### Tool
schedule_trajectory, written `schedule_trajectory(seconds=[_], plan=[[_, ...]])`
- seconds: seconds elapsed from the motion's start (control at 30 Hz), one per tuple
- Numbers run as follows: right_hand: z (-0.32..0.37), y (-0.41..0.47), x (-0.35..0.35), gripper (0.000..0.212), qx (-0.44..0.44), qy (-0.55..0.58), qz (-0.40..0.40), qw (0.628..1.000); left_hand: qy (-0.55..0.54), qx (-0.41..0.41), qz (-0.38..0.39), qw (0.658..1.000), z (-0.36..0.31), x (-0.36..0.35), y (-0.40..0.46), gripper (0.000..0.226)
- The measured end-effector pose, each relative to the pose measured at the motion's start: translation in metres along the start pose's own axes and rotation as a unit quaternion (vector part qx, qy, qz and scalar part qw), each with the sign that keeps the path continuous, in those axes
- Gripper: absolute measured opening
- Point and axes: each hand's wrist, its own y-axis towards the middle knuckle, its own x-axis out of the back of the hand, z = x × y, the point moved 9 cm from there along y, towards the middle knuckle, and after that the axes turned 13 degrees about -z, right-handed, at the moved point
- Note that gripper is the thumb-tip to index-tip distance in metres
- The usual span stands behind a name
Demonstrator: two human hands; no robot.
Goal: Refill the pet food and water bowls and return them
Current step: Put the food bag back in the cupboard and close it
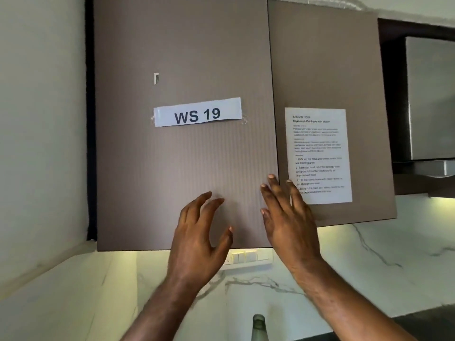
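No pet bowl or food is in view. I face a brown wall cabinet with two doors. The left door (182,156) carries a white label reading "WS 19" (197,112). The right door (325,70) carries a printed task sheet (318,153) and stands slightly ajar. My left hand (199,237) is raised in front of the lower part of the left door, fingers spread and curled, holding nothing. My right hand (288,217) is up at the seam between the doors, fingers extended, its fingertips at the inner edge of the right door.
A white marble-patterned backsplash (369,254) runs below the cabinet, lit by an under-cabinet light. A white switch plate (248,258) sits just under the left door. The neck of a glass bottle (259,327) rises at the bottom edge. A steel range hood (430,99) hangs at right.
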Motion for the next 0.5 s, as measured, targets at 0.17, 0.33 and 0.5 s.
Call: schedule_trajectory(seconds=[0.17, 0.33, 0.5], plan=[[-0.017, 0.003, -0.049, 0.054, -0.003, 0.024, 0.007, 1.0, 0.029, -0.01, -0.001, 1.0, 0.018, -0.039, 0.01, 0.061], [-0.024, 0.005, -0.085, 0.05, 0.001, 0.027, 0.013, 1.0, 0.064, -0.009, 0.0, 0.998, 0.034, -0.065, 0.016, 0.064], [-0.028, 0.007, -0.108, 0.05, 0.0, 0.027, 0.014, 1.0, 0.085, -0.007, 0.0, 0.996, 0.046, -0.077, 0.017, 0.063]])
